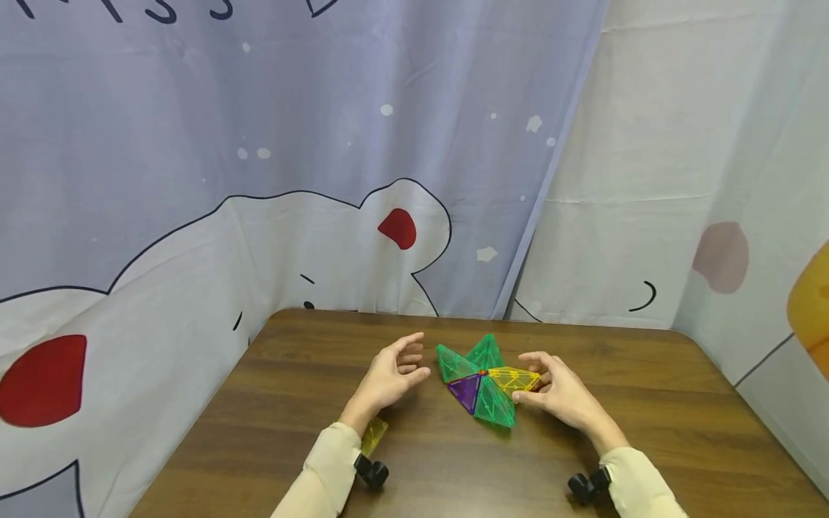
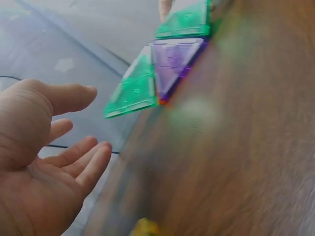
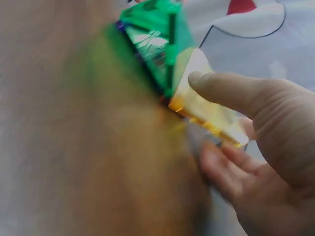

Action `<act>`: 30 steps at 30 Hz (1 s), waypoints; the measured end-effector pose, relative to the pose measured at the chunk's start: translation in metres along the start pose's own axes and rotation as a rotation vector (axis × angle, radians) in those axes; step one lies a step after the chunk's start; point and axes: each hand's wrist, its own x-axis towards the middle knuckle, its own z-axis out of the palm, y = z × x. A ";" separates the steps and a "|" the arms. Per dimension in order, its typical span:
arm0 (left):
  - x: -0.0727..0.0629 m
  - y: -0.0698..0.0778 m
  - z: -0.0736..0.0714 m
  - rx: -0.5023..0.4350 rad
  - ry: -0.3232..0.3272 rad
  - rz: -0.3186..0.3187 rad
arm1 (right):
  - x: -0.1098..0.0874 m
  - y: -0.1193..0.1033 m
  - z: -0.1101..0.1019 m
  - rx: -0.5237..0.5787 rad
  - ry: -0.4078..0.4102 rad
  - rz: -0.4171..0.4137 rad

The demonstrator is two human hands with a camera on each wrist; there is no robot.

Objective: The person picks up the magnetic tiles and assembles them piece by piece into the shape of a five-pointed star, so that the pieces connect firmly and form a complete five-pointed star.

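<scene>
A star-like build of translucent magnetic tiles stands on the table, with green triangles (image 1: 495,404), a purple triangle (image 1: 464,392) and a yellow triangular tile (image 1: 512,379). My right hand (image 1: 560,392) pinches the yellow tile at the build's right side; in the right wrist view the thumb lies on its face and fingers are behind it. To the left of the build, my left hand (image 1: 388,374) hovers apart from it, fingers loosely bent and holding nothing. The left wrist view shows a gap between that hand and the nearest green tile (image 2: 135,88).
Another yellow tile (image 1: 373,437) lies on the wooden table (image 1: 447,475) beside the left wrist, partly hidden by the forearm. A printed curtain (image 1: 324,244) hangs behind the table's far edge. Each wrist carries a small black camera mount (image 1: 372,472).
</scene>
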 end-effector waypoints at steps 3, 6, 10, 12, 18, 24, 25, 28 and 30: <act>-0.004 0.002 -0.008 0.063 0.062 0.019 | 0.002 -0.008 -0.004 -0.110 0.079 -0.064; -0.013 0.002 -0.016 0.138 0.092 0.020 | 0.004 -0.021 -0.004 -0.095 0.149 -0.121; -0.033 0.002 -0.029 0.218 0.095 -0.010 | 0.006 -0.044 0.003 0.015 0.191 -0.194; -0.044 0.004 -0.036 0.244 0.093 -0.032 | 0.005 -0.055 0.008 0.064 0.189 -0.226; -0.073 0.009 -0.054 0.327 0.106 -0.077 | 0.001 -0.078 0.027 0.118 0.154 -0.300; -0.099 0.010 -0.065 0.377 0.079 -0.205 | -0.001 -0.099 0.063 0.150 0.066 -0.366; -0.102 0.010 -0.066 0.394 0.074 -0.219 | -0.001 -0.102 0.070 0.169 0.042 -0.379; -0.110 0.010 -0.069 0.427 0.050 -0.242 | -0.003 -0.110 0.092 0.214 -0.039 -0.396; -0.113 0.011 -0.070 0.433 0.028 -0.245 | -0.004 -0.113 0.106 0.226 -0.102 -0.391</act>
